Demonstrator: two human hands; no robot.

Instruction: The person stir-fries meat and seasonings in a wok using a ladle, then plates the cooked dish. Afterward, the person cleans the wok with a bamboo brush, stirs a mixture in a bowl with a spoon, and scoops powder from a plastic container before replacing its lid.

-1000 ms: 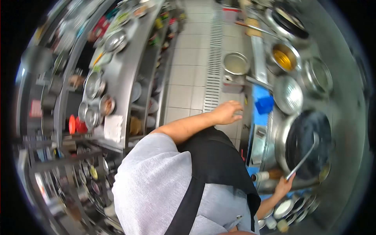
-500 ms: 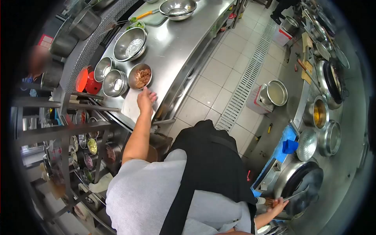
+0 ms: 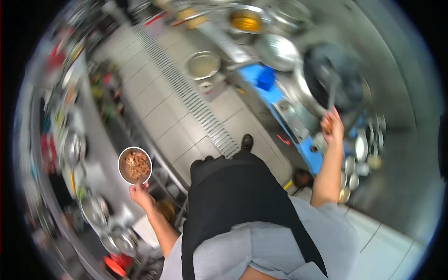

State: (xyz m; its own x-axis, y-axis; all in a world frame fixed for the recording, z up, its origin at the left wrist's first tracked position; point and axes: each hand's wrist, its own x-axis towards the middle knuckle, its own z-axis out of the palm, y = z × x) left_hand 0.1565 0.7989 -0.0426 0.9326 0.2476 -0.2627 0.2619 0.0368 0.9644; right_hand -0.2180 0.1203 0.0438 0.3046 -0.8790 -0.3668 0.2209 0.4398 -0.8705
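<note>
My left hand (image 3: 142,193) grips the rim of a round metal bowl (image 3: 122,173), which is lifted beside the steel counter. Strips of brownish meat (image 3: 136,164) lie in it. On the other side, my right hand (image 3: 332,125) is closed round the handle of a long metal ladle (image 3: 332,95). The ladle reaches into a dark wok (image 3: 315,77) on the stove. Steam and blur hide the ladle's head and the wok's contents.
The steel counter (image 3: 100,154) on the left carries several metal bowls (image 3: 94,210). A floor drain (image 3: 186,95) runs between counter and stove. A pot (image 3: 203,65) stands near the stove. Beside the wok are a perforated strainer (image 3: 278,52) and a pot of yellow liquid (image 3: 246,22).
My left hand has taken hold of the meat bowl and lifted it from the counter. The view has swung toward the stove. My right hand still holds the ladle at the wok.
</note>
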